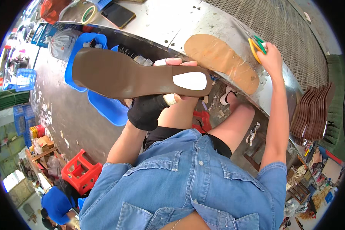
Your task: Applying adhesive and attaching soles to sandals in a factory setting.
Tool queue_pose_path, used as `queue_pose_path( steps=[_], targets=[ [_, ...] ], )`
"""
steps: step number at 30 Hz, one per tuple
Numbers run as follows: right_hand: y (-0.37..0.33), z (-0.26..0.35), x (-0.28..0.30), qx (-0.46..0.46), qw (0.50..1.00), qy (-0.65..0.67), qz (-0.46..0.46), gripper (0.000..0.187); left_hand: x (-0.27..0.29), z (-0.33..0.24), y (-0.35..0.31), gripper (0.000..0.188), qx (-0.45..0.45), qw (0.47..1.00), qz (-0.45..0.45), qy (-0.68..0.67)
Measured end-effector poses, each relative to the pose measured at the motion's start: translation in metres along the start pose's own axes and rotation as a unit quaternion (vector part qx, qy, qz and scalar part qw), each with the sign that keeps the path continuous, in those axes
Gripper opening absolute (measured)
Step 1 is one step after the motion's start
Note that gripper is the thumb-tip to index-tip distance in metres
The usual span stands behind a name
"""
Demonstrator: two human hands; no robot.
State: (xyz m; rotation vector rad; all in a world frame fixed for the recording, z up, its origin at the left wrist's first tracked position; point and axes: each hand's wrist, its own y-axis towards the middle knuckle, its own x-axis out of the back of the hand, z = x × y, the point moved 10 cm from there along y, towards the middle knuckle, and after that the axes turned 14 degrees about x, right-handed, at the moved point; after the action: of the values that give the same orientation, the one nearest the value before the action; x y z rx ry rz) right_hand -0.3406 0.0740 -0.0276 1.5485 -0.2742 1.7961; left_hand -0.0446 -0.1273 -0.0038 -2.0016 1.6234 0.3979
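Note:
My left hand (149, 109), in a black fingerless glove with tape on the thumb, grips a brown shoe insole (115, 73). The thumb presses one edge near the heel, and the taped fingers show behind the opposite edge. A white patch with a rounded outline (190, 81) lies on the insole's heel. On the metal bench (176, 15), my right hand (271, 57) has its fingers closed on the handles of a pair of scissors (253, 48), one yellow and one green. Their blades point away to the upper left. Between my hands lies a tan sole-shaped sheet (218, 57), creased and stained.
A stack of brown insoles (312, 111) sits at the right. A phone (118, 15) and a roll of tape (89, 14) lie at the far left of the bench. Below are blue bins (69, 73) and a red stool (80, 170). Another person in blue (57, 205) is at lower left.

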Motion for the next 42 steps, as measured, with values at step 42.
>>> queue_pose_path(
  steps=[42],
  targets=[
    [-0.214, 0.172, 0.024, 0.036, 0.968, 0.228, 0.102, 0.049, 0.003, 0.068, -0.034, 0.076, 0.174, 0.98, 0.064, 0.073]
  ],
)
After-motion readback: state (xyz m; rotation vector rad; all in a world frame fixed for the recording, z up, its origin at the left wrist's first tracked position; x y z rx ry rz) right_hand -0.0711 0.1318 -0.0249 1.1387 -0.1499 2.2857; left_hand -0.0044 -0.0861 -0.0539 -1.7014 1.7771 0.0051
